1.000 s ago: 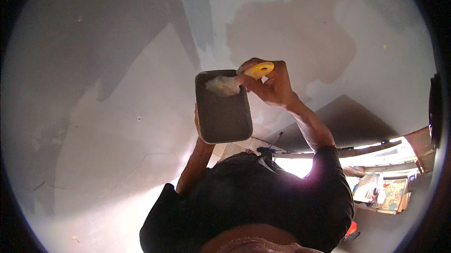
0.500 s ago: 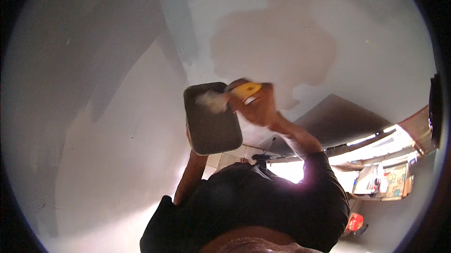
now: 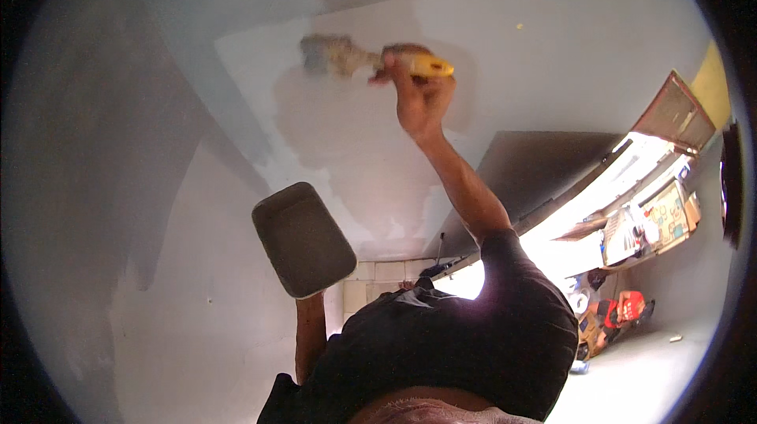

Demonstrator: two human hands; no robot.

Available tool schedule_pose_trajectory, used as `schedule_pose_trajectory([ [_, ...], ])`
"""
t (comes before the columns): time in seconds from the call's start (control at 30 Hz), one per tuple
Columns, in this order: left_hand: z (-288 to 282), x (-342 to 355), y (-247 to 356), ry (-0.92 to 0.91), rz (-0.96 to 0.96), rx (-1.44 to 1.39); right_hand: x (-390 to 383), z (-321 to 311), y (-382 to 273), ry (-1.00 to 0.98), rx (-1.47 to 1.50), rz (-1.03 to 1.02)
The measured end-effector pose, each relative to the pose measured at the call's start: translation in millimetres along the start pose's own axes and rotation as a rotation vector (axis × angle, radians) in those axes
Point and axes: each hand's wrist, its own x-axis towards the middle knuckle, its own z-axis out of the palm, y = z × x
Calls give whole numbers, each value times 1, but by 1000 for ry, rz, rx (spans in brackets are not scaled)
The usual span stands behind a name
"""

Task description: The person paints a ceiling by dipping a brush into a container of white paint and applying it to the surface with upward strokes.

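- Before a pale, patchy wall (image 3: 544, 93), a person in a dark shirt (image 3: 457, 345) reaches up with the right hand (image 3: 419, 97); a shallow grey tray (image 3: 306, 241) is lower down, to the person's left.
- The right fingers (image 3: 391, 66) are wrapped around the yellow handle of a broad brush (image 3: 339, 57). Its bristles point left and look blurred, so I cannot tell whether they touch the wall.
- The left hand is hidden behind the tray. Only the forearm (image 3: 310, 337) shows beneath, and I cannot tell how those fingers lie.
- From where I stand, a smooth stroke seems to want a relaxed grip, a loose wrist and steady, light pressure.
- Overlapping each pass with the bluish-grey band (image 3: 189, 69) nearby should, I judge, leave fewer ridges.
- The tray sits well apart from the brush and looks tilted; holding it flatter and closer underneath would probably catch drips and shorten each reload.
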Motion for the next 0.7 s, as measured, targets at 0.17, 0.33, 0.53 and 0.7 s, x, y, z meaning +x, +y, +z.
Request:
schedule_pose_trajectory([
  [0.17, 2, 8, -1, -23, -62, -7, 62, -38, 34, 178, -268, -277],
  [0.33, 4, 17, 1, -43, -102, -13, 99, -144, 35, 484, -492, -514],
  [0.53, 3, 9, 6, -42, -122, -34, 94, -185, -28, 684, -928, -681],
  [0.7, 3, 8, 2, -57, -164, -62, 94, -130, 42, 487, -1225, -832],
])
